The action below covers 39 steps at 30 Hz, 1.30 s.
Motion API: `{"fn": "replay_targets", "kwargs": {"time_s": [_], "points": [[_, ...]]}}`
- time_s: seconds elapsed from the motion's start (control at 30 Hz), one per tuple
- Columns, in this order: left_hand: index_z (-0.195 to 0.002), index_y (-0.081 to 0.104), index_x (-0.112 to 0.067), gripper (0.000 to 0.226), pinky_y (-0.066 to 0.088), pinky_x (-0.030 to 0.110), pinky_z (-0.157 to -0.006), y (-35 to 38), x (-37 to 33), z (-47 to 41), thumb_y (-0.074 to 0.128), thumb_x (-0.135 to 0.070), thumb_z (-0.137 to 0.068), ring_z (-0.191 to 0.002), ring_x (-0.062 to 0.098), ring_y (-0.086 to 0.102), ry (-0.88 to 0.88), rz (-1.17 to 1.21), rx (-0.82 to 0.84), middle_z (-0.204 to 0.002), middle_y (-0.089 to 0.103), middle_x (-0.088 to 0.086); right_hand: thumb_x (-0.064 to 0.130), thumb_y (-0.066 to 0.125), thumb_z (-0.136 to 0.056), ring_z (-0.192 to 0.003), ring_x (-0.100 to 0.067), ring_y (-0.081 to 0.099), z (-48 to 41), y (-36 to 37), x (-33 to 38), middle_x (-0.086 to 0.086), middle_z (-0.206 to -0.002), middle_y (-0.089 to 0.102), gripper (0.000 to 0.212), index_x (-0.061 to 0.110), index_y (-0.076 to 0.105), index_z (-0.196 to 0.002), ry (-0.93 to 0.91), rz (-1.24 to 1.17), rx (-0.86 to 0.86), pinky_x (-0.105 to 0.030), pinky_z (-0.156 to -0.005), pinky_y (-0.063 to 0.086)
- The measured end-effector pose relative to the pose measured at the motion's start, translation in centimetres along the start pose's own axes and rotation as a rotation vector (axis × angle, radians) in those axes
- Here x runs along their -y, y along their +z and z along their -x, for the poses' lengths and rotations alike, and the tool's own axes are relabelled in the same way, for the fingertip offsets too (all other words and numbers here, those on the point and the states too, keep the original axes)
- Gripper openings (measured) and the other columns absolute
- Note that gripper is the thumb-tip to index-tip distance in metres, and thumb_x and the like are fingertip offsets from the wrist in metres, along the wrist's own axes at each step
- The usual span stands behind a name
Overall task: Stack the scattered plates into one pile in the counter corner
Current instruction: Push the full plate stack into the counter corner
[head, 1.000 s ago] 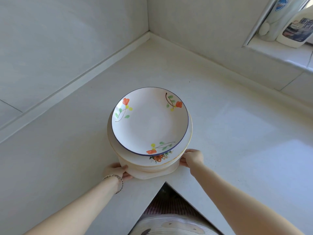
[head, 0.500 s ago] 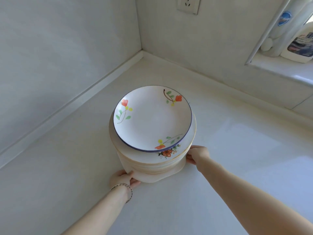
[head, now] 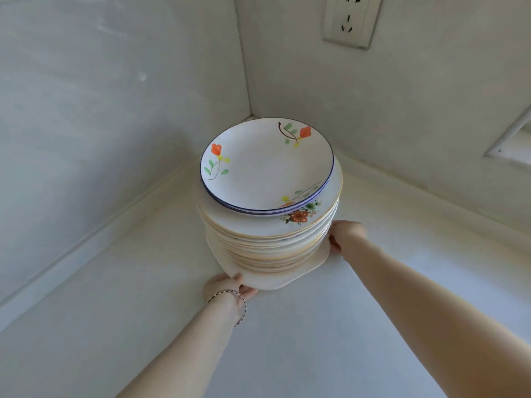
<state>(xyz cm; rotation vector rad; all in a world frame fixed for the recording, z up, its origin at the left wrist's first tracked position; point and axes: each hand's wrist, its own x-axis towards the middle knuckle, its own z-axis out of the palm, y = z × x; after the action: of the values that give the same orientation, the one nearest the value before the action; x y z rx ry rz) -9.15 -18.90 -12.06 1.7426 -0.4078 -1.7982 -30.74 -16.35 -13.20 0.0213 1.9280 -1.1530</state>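
Observation:
A tall pile of plates (head: 270,239) stands on the white counter (head: 287,326), close to the corner where the two walls meet. Its top plates (head: 264,170) are white with a blue rim and painted orange flowers. Below them lie several cream plates with gold rims, and a wider wavy-edged cream plate (head: 258,278) sits at the bottom. My left hand (head: 227,287), with a thin bracelet on the wrist, grips the bottom plate's near left edge. On the right side, my right hand (head: 346,235) holds the same plate's edge, its fingers hidden underneath.
Tiled walls close in on the left and behind the pile. A white wall socket (head: 352,20) sits high on the back wall. A window ledge (head: 508,145) juts in at the right. The counter stretches out toward me and to the right.
Both hands have slid the whole pile away from me, from the counter's front edge toward the corner. The view has followed, and the bottles on the ledge have left the frame.

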Motion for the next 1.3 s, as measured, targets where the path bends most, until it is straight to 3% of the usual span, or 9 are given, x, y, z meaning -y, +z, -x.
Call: {"fn": "replay_targets", "kwargs": {"time_s": [0.07,0.17,0.27,0.43,0.57,0.67,0.87,1.17,1.3], "points": [[-0.07,0.048,0.001,0.024,0.053,0.05,-0.077,1.5,-1.1,-1.6,0.043,0.016,-0.089,-0.061,0.029,0.053,-0.029,0.006,0.016,-0.071,0.053,0.018,-0.007,0.049,-0.084,-0.049,-0.018,0.036,-1.8,1.0,1.8,-0.008,-0.055,0.04,0.033,0.006,0.044,-0.053,-0.012,0.014,-0.033,-0.027,-0.047,0.035],[-0.069,0.048,0.002,0.023,0.054,0.039,-0.039,3.3,-2.2,-3.7,0.044,0.017,-0.087,-0.074,0.031,0.053,-0.064,-0.008,0.003,-0.071,0.052,0.017,-0.006,0.047,-0.086,-0.048,-0.016,0.032,-4.0,2.3,4.4,-0.006,-0.056,0.037,0.038,0.01,0.036,-0.053,-0.037,0.01,-0.061,-0.02,-0.032,0.034],[-0.069,0.048,0.002,0.024,0.048,0.037,-0.03,4.6,-2.9,-4.8,0.045,0.018,-0.087,-0.068,0.03,0.052,-0.068,0.007,0.017,-0.07,0.052,0.016,-0.004,0.046,-0.09,-0.05,-0.018,0.036,-5.3,2.8,6.1,-0.006,-0.06,0.041,0.035,0.009,0.039,-0.057,-0.055,-0.025,-0.054,-0.017,-0.03,0.036],[-0.082,0.051,0.006,0.013,0.057,0.045,-0.07,6.1,-4.1,-4.8,0.045,0.013,-0.09,-0.054,0.033,0.057,-0.044,-0.004,0.042,-0.071,0.053,0.021,0.007,0.052,-0.091,-0.087,-0.03,0.059,-3.9,3.7,5.3,-0.011,-0.089,0.059,0.024,0.002,0.067,-0.109,-0.231,0.037,-0.098,-0.03,-0.069,0.045],[-0.118,0.05,0.011,0.03,0.047,0.051,-0.083,6.3,-4.6,-5.2,0.043,0.016,-0.09,-0.084,0.041,0.062,-0.031,-0.047,0.05,-0.085,0.055,0.024,0.007,0.047,-0.094,-0.059,-0.026,0.058,-1.0,3.6,1.4,-0.014,-0.072,0.064,0.021,-0.002,0.064,-0.103,-0.219,0.062,-0.013,-0.03,-0.05,0.051],[-0.087,0.052,0.011,0.01,0.047,0.051,-0.093,6.3,-4.9,-5.3,0.043,0.016,-0.089,-0.062,0.03,0.053,-0.032,-0.076,0.029,-0.061,0.056,0.022,0.001,0.053,-0.092,-0.043,-0.019,0.061,-0.5,3.4,0.4,-0.011,-0.056,0.061,0.016,0.001,0.06,-0.077,-0.091,-0.12,0.045,-0.02,-0.04,0.054],[-0.079,0.05,0.005,0.018,0.055,0.044,-0.073,6.6,-5.2,-5.1,0.043,0.019,-0.088,-0.059,0.027,0.053,-0.004,-0.047,0.067,-0.07,0.052,0.018,-0.004,0.06,-0.086,-0.024,-0.008,0.054,-2.6,3.8,2.5,-0.012,-0.054,0.061,0.012,-0.005,0.053,-0.095,0.071,-0.301,0.05,-0.016,-0.031,0.047],[-0.125,0.046,0.013,0.037,0.047,0.045,-0.079,8.7,-6.0,-7.2,0.045,0.016,-0.088,-0.06,0.026,0.053,0.036,-0.042,0.112,-0.07,0.052,0.018,-0.002,0.061,-0.086,-0.021,-0.008,0.051,-5.3,5.2,5.3,-0.002,-0.025,0.051,0.029,-0.013,0.053,-0.112,-0.009,-0.252,0.055,-0.015,-0.027,0.043],[-0.127,0.046,0.012,0.039,0.051,0.04,-0.075,9.3,-6.7,-8.4,0.047,0.015,-0.088,-0.048,0.027,0.06,0.051,-0.04,0.103,-0.071,0.054,0.017,-0.001,0.061,-0.087,-0.019,-0.008,0.049,-6.0,6.0,6.4,-0.011,-0.047,0.058,0.032,-0.013,0.051,-0.115,-0.017,-0.251,0.057,-0.015,-0.026,0.042]]}}
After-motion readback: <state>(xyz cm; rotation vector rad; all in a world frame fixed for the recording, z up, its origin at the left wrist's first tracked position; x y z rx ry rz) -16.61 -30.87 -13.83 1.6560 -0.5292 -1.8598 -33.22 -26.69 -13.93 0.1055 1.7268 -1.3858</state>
